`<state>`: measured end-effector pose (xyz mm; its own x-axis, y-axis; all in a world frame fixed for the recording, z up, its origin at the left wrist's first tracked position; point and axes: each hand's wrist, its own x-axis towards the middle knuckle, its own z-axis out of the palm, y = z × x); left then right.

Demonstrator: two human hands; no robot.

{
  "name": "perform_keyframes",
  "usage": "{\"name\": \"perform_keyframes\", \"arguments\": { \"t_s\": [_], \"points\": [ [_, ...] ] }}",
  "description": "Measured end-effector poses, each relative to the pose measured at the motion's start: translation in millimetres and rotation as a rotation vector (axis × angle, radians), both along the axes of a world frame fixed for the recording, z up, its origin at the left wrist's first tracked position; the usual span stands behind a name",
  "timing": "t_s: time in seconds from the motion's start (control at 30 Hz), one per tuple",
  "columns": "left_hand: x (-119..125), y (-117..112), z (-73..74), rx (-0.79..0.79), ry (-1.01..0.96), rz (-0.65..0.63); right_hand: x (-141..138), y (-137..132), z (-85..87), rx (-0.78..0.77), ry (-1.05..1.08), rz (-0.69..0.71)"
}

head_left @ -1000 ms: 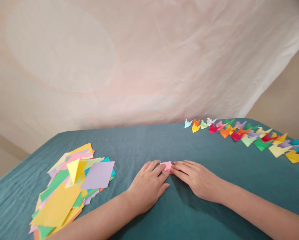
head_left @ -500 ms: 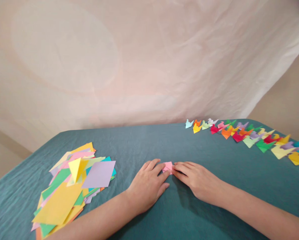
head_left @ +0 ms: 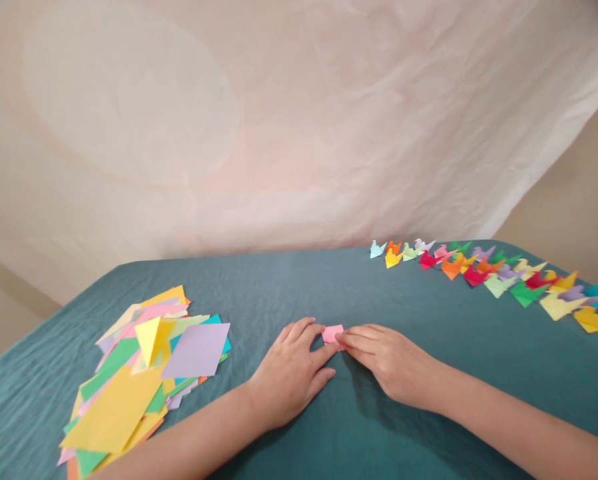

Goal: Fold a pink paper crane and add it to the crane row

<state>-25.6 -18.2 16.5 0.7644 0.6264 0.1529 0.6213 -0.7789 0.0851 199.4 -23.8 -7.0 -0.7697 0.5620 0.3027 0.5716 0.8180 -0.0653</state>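
Note:
A small folded piece of pink paper lies on the dark green cloth, between my two hands. My left hand rests with its fingers spread, fingertips touching the paper's left and lower edges. From the other side, my right hand has its fingers pressed together on the paper's right edge. Those fingertips hide part of the lower right corner.
To the left lies a loose heap of coloured paper sheets, with a lilac square and a folded yellow piece on top. Rows of folded paper birds stand at the back right. A pale cloth hangs behind the table.
My right fingertips have moved slightly left over the pink paper, whose upper face now looks plainer. My left hand keeps nearly the same place. The heap and the birds stay put.

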Motion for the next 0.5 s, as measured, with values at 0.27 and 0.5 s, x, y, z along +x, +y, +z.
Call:
{"name": "perform_keyframes", "arguments": {
  "t_s": [0.27,0.5],
  "points": [
    [3.4,-1.5,-2.8,0.009,-0.003,0.033,-0.4,2.2,-0.1,-0.007,0.011,0.0],
    [0.3,1.5,-0.8,0.013,0.02,0.038,0.4,0.7,-0.2,-0.014,0.046,-0.004]
  ]
}}
